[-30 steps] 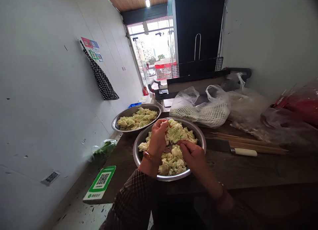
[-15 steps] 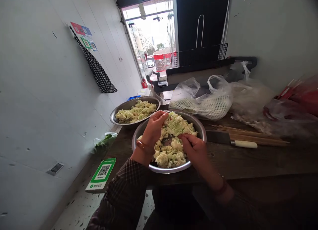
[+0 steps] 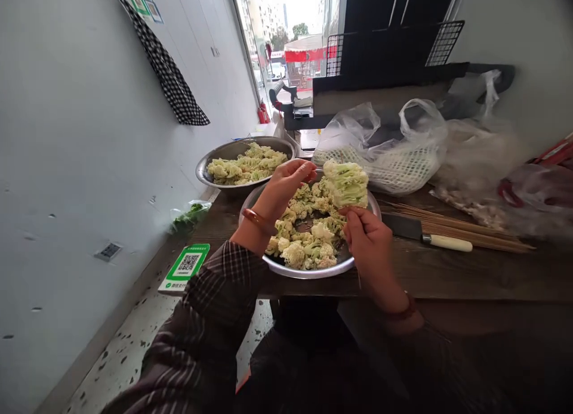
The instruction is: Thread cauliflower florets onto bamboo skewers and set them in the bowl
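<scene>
My right hand [image 3: 369,238] is closed round a skewer of cauliflower [image 3: 345,184], held upright over the right side of a metal basin. A thin end of the stick shows below the hand. My left hand [image 3: 290,184] is just left of the skewered florets, its thumb and fingers drawn together, with nothing visible in them. Below both hands the metal basin [image 3: 308,274] holds loose cauliflower florets [image 3: 308,247] round its bottom. Behind it to the left, a second metal basin [image 3: 203,169] contains more cauliflower pieces [image 3: 248,163].
Right of the near basin lie a cleaver [image 3: 447,242] with a pale handle and a bundle of bamboo skewers [image 3: 483,232]. Plastic bags [image 3: 403,154] line the back of the wooden table [image 3: 447,277]. A green QR-code sign [image 3: 185,265] is at the left edge.
The view has tipped downward. My right hand has brought the skewered cauliflower to the right and more upright, and my left fingers have come away from it.
</scene>
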`<state>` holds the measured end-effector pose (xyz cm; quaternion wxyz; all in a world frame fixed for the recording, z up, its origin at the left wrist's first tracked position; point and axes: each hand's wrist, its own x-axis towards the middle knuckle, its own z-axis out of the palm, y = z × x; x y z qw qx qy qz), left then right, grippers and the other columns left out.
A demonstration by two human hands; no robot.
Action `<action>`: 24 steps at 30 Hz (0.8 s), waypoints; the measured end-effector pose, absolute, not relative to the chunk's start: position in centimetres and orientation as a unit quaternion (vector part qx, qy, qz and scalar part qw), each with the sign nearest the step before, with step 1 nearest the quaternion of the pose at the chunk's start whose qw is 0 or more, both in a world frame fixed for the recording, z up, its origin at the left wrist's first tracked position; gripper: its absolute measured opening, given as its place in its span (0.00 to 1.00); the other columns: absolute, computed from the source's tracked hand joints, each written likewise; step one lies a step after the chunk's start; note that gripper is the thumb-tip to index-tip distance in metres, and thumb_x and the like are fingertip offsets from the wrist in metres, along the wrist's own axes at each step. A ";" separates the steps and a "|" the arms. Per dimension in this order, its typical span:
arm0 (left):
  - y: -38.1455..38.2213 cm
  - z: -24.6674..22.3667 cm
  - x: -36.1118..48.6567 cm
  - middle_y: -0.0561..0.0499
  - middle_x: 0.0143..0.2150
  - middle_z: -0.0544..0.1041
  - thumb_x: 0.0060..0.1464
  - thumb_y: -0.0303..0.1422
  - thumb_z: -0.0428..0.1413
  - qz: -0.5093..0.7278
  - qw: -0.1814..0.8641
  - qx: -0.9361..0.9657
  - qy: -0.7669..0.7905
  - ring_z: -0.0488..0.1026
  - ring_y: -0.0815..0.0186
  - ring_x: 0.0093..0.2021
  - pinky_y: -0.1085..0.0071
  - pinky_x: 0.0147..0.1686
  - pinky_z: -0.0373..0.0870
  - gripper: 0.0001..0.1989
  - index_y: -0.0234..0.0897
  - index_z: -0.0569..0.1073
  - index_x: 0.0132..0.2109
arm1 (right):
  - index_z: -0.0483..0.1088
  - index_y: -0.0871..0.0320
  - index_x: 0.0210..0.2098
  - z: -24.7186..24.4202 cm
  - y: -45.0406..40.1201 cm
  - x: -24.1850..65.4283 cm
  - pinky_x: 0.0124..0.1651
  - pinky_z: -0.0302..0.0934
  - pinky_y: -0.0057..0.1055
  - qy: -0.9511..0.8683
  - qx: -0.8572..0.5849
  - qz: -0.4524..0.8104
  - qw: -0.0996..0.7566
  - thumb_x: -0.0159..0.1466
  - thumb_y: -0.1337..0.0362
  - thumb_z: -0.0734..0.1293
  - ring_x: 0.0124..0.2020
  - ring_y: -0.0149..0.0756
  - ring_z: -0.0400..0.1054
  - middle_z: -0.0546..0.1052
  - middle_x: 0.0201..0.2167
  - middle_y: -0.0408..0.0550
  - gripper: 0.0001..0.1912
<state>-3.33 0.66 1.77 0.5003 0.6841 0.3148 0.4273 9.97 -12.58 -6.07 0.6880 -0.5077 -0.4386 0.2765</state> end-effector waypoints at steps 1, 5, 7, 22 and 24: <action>1.1 1.2 -3.5 0.49 0.35 0.78 0.59 0.39 0.56 0.410 0.488 0.703 0.316 0.72 0.70 0.36 0.72 0.40 0.67 0.11 0.35 0.76 0.38 | 0.77 0.59 0.41 -6.0 -12.7 9.9 0.20 0.49 0.24 -0.432 -0.507 0.280 0.691 0.68 0.52 0.64 0.17 0.25 0.54 0.63 0.17 0.36 0.17; 2.4 -1.3 -4.0 0.51 0.30 0.76 0.56 0.34 0.57 0.315 0.355 0.813 0.337 0.70 0.68 0.32 0.70 0.38 0.67 0.07 0.35 0.76 0.36 | 0.76 0.59 0.41 -5.8 -12.9 9.8 0.21 0.49 0.24 -0.428 -0.503 0.288 0.693 0.68 0.54 0.65 0.18 0.25 0.55 0.63 0.17 0.36 0.15; 2.8 -2.0 -4.1 0.51 0.30 0.77 0.55 0.31 0.56 0.261 0.255 0.858 0.361 0.70 0.67 0.32 0.68 0.38 0.67 0.06 0.36 0.77 0.37 | 0.76 0.58 0.41 -5.8 -13.0 9.8 0.21 0.49 0.24 -0.425 -0.501 0.290 0.696 0.68 0.54 0.65 0.19 0.26 0.56 0.64 0.18 0.36 0.14; 3.0 -3.6 -4.0 0.43 0.49 0.79 0.56 0.25 0.52 0.030 -0.014 0.920 0.391 0.68 0.51 0.55 0.57 0.53 0.65 0.16 0.38 0.81 0.47 | 0.76 0.59 0.42 -6.0 -13.1 10.0 0.21 0.50 0.25 -0.441 -0.514 0.270 0.684 0.68 0.54 0.65 0.19 0.26 0.57 0.65 0.18 0.37 0.15; 2.9 -4.1 -3.7 0.41 0.50 0.78 0.56 0.27 0.53 0.023 -0.039 0.915 0.402 0.68 0.49 0.56 0.56 0.52 0.65 0.15 0.36 0.80 0.47 | 0.76 0.59 0.43 -6.0 -13.1 10.0 0.21 0.51 0.25 -0.446 -0.515 0.271 0.680 0.68 0.53 0.64 0.18 0.26 0.57 0.65 0.18 0.37 0.16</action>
